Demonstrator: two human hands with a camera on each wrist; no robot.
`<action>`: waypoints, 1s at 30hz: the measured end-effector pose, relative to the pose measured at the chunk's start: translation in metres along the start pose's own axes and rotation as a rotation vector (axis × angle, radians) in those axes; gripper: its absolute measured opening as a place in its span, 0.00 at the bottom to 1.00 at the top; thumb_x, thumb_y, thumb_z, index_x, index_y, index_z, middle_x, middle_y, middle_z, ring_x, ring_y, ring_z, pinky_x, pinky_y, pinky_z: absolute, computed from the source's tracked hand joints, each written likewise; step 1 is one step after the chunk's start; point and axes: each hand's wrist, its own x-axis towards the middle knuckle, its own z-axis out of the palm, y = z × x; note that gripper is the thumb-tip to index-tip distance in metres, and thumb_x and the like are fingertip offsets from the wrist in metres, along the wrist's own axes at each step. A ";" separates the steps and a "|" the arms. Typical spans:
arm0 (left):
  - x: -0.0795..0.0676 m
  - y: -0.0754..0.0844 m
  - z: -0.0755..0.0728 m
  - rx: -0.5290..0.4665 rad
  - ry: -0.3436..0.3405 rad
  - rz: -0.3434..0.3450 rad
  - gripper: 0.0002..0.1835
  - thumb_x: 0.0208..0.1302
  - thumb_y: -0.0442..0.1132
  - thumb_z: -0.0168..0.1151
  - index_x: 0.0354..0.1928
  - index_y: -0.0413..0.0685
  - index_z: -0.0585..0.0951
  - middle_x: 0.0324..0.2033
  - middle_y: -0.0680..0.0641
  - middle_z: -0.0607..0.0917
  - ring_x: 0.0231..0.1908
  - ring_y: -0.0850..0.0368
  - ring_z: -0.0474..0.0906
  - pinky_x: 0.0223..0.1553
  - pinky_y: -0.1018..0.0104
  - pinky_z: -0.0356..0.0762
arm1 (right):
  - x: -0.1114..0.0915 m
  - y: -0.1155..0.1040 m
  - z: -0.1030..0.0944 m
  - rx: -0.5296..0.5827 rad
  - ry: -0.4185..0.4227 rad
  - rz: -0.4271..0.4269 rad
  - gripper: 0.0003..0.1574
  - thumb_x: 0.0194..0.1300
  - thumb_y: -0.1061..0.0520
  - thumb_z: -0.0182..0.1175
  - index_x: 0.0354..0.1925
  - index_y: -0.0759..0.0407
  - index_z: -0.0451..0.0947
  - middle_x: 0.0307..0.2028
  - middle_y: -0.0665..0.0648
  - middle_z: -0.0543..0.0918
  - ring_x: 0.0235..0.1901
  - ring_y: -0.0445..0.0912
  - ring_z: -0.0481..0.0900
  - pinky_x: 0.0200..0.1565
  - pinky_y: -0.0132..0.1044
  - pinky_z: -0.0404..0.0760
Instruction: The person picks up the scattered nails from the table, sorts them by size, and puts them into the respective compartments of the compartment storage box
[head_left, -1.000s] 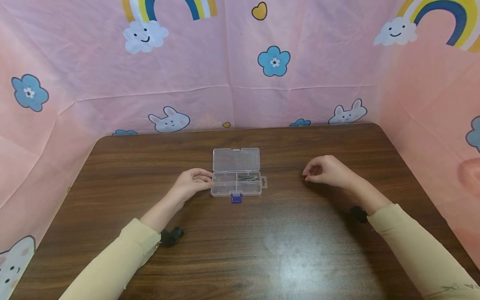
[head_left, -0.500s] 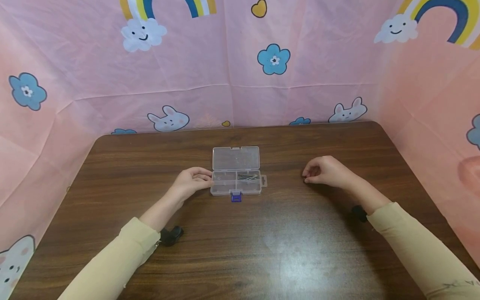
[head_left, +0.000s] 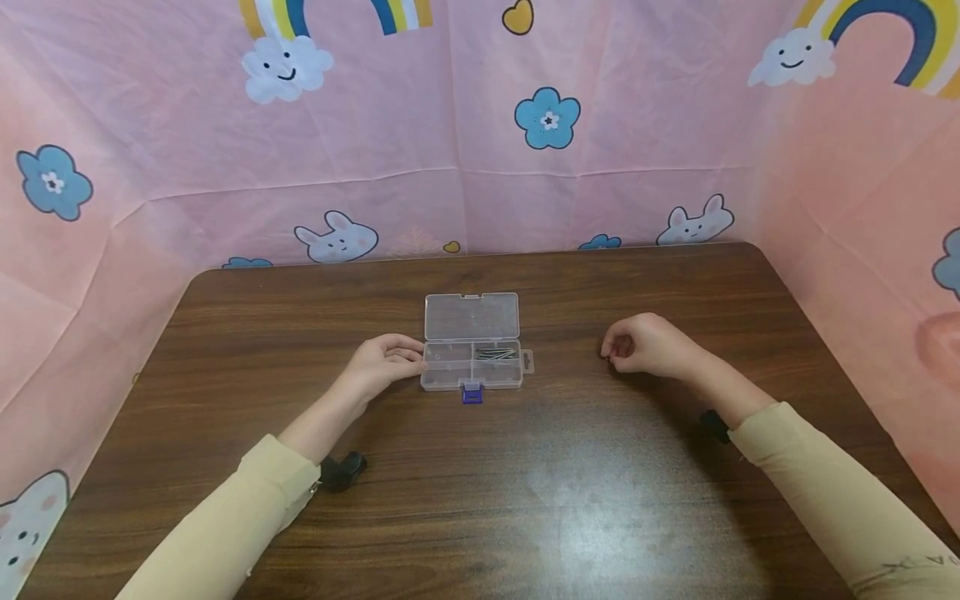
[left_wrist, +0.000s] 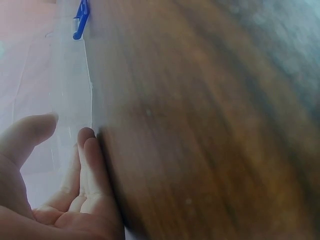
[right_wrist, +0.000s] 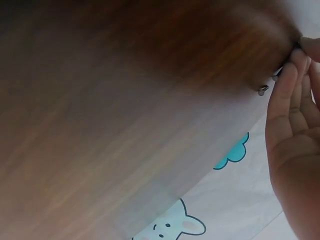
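A clear plastic compartment box (head_left: 448, 386) stands with its lid (head_left: 472, 317) raised on the brown table. Several long thin silver metal pins, screws or nails (head_left: 497, 355), lie in its back right compartment. My left hand (head_left: 381, 367) holds the box's left end, with thumb and fingertips against it. To the right of the box, my right hand (head_left: 648, 346) pinches a small dark metal piece (head_left: 608, 359) close to the tabletop; its kind is mostly hidden by the fingers. Two small shiny metal ends (right_wrist: 263, 90) show beside those fingers in the right wrist view.
The box has a blue latch (head_left: 472, 394) at its front and a hanging tab (head_left: 528, 362) at its right. Pink patterned cloth (head_left: 480, 150) encloses the brown table (head_left: 480, 500) behind and on both sides. A black strap part (head_left: 343, 472) sits under the left wrist.
My right hand has shifted very slightly to the left, its fingertips still near the tabletop. The left hand and the box stay as they were.
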 end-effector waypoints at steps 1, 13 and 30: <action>0.000 0.000 0.000 -0.001 0.000 -0.002 0.22 0.72 0.40 0.70 0.63 0.39 0.80 0.52 0.43 0.88 0.44 0.64 0.85 0.69 0.48 0.73 | 0.000 -0.001 0.000 -0.008 -0.001 -0.003 0.07 0.60 0.68 0.71 0.35 0.57 0.88 0.31 0.51 0.89 0.32 0.41 0.82 0.36 0.33 0.82; 0.000 0.000 0.000 -0.006 -0.005 -0.014 0.23 0.72 0.41 0.70 0.64 0.40 0.80 0.51 0.45 0.88 0.46 0.60 0.85 0.71 0.46 0.72 | 0.007 -0.010 0.003 -0.025 0.001 -0.040 0.09 0.57 0.69 0.70 0.34 0.56 0.85 0.27 0.49 0.83 0.30 0.42 0.77 0.35 0.34 0.78; -0.002 0.000 -0.001 0.008 -0.008 0.001 0.23 0.72 0.40 0.70 0.63 0.39 0.80 0.50 0.44 0.88 0.42 0.63 0.84 0.68 0.49 0.74 | 0.050 -0.057 0.011 0.081 0.016 -0.177 0.06 0.61 0.69 0.67 0.37 0.62 0.87 0.31 0.51 0.87 0.33 0.45 0.81 0.37 0.33 0.80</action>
